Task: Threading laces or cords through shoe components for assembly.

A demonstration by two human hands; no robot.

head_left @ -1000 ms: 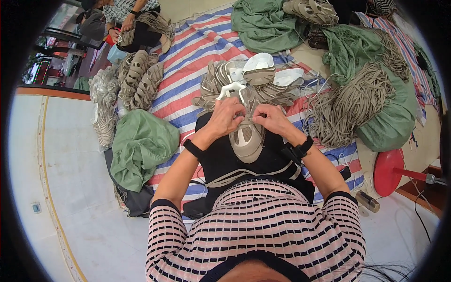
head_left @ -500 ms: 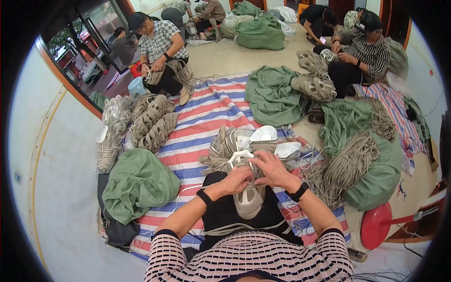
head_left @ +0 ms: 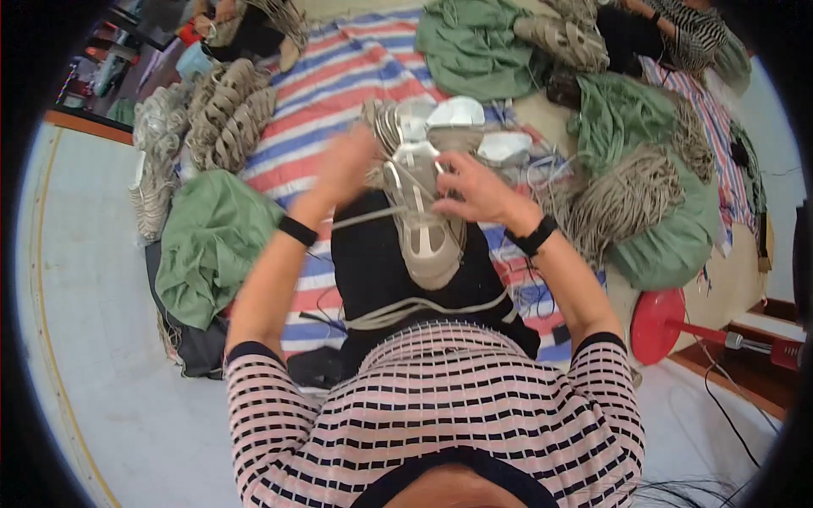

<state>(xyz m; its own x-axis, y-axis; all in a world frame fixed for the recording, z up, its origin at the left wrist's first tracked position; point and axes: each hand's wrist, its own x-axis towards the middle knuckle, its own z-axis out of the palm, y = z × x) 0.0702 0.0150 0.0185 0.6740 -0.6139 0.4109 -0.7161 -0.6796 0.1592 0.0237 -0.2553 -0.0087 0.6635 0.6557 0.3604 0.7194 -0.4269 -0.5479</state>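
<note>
That beige fabric shoe upper [head_left: 428,222], white-rimmed collar [head_left: 415,152], white strips on the toe, sits smack between the left hand [head_left: 349,165] (all blur, can't tell its grip from here) and the right hand [head_left: 476,190], thumb and fingers loosely apart at the shoe's edge.

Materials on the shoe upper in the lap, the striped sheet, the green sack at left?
Shoe upper: perhaps fabric with smooth synthetic overlays; matte beige, paler strips, weave too blurred to confirm.
Striped sheet: likely woven plastic; crinkled, faint sheen.
Green sack: probably thin woven synthetic; dull, soft folds.
</note>
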